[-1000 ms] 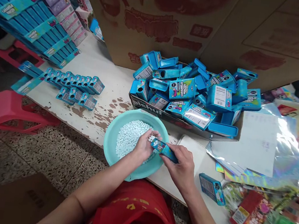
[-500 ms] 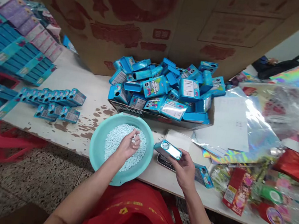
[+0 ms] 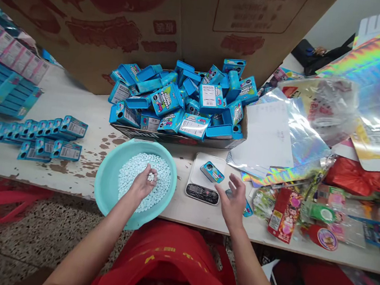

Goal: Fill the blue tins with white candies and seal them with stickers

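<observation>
On the bench (image 3: pixel 86 101), at its near edge, the small blue box (image 3: pixel 212 172) is lying flat on the scale (image 3: pixel 200 192). Nothing is touching it.

Right hand (image 3: pixel 234 200): hovering just to the right of the scale, palm down, fingers (image 3: pixel 232 182) spread wide and holding nothing. The box is sitting up and to the left of these fingertips, near but apart from them.

Box axis: its long axis is running from upper left to lower right, so the lower right end is pointing roughly toward my right hand. The end with the round opening is facing away, toward the bowl (image 3: pixel 107 173).

Left hand (image 3: pixel 143 182): resting inside the bowl on the heap of tablets (image 3: pixel 161 183), fingers loosely curled around a few of them. The bowl rim is lying between this hand and the scale, so my right hand is clearly the nearer one.

A second blue box (image 3: pixel 248 210) is lying partly hidden beyond my right hand.
</observation>
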Demonstrator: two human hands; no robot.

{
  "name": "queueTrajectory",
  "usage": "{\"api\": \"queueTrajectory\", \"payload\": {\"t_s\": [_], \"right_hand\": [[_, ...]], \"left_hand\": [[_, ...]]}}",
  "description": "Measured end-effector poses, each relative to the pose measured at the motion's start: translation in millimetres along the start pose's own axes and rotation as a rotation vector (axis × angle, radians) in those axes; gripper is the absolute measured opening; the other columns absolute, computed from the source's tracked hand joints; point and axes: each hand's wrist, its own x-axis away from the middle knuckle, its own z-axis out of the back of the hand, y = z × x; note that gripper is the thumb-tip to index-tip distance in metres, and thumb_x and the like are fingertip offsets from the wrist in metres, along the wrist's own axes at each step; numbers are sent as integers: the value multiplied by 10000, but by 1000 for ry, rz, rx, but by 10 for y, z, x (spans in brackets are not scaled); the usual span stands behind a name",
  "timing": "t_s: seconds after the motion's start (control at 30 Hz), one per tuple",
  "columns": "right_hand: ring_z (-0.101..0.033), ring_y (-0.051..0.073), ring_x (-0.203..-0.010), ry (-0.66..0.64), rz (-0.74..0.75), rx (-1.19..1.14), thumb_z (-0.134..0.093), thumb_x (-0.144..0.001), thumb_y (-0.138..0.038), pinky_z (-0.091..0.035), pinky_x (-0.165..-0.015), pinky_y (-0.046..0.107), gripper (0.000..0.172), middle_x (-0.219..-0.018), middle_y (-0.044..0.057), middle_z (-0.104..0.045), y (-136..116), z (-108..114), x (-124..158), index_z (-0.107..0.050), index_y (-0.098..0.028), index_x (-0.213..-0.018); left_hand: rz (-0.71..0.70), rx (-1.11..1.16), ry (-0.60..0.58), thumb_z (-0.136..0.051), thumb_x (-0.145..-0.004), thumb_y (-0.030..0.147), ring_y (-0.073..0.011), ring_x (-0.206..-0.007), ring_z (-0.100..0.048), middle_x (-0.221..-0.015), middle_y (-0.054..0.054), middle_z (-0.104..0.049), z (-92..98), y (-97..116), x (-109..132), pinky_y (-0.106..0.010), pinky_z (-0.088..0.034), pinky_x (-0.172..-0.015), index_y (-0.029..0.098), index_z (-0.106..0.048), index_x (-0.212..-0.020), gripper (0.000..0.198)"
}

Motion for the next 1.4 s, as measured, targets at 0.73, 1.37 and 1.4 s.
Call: {"api": "queueTrajectory", "payload": {"t_s": [0.73, 1.37, 1.4], "right_hand": [[-534, 281, -1065, 125, -225, 220, -508, -771, -592, -426, -924, 489, 549, -1122, 155, -586, 543, 799, 381, -559, -138, -1075], [-605, 221, -754, 133, 33, 376, -595, -740, -625, -496, -718, 363, 557, -896, 100, -663, 342, 603, 141, -634, -142, -1014], [-603, 218, -748, 125, 54, 372, -606, -733, -624, -492, -715, 354, 560, -893, 100, -665, 288, 516, 90, -637, -143, -1017]], "left_hand": [[17, -283, -296, -673, -752, 203, -19, -382, -365, -583, 8, -504, -427, -5, 183, -111, -191, -320, 98, -585, -813, 149], [-784, -1464, -403, -669, -744, 116, -215, -770, -579, -672, -37, -549, -1258, -351, 164, -242, -331, -643, 220, -595, -718, 130], [-816, -1492, -352, -667, -763, 168, -219, -786, -580, -714, -44, -580, -1166, -253, 221, -244, -333, -645, 225, -608, -737, 86]]}}
